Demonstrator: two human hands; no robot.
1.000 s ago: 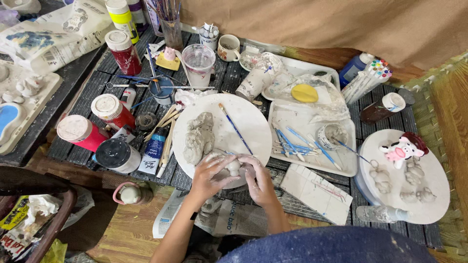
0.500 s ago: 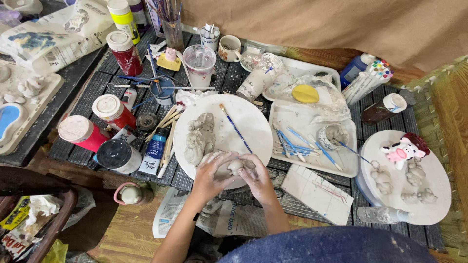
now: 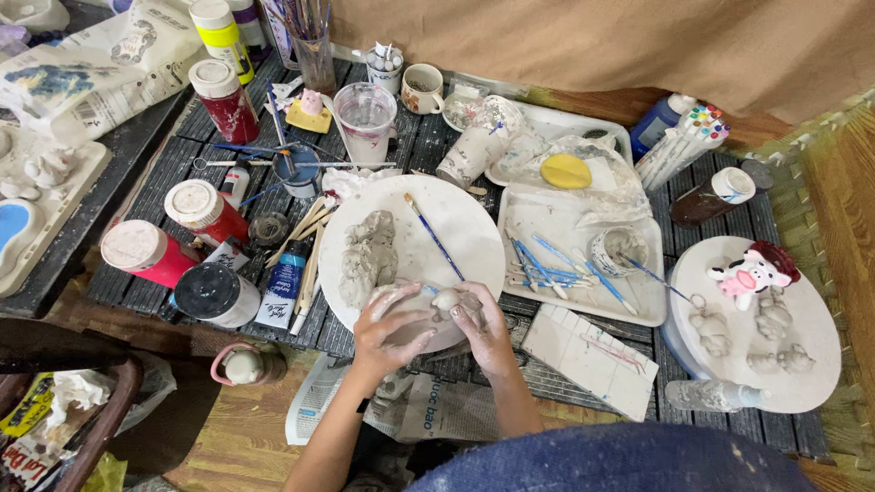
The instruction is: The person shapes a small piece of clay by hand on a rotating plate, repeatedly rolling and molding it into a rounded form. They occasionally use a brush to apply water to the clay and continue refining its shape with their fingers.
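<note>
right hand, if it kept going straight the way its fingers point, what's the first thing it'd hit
The right hand points up and left, fingers already on the small clay piece. Past that, likely the blue-handled brush on the round white board; depth unclear.

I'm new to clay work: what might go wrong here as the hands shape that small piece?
Both hands, left hand and right hand, press the small clay piece at the white round board's near edge; it might slip off. The blue paintbrush lying just beyond may get nudged. The unfired clay figure beside the left hand could be dented.
</note>
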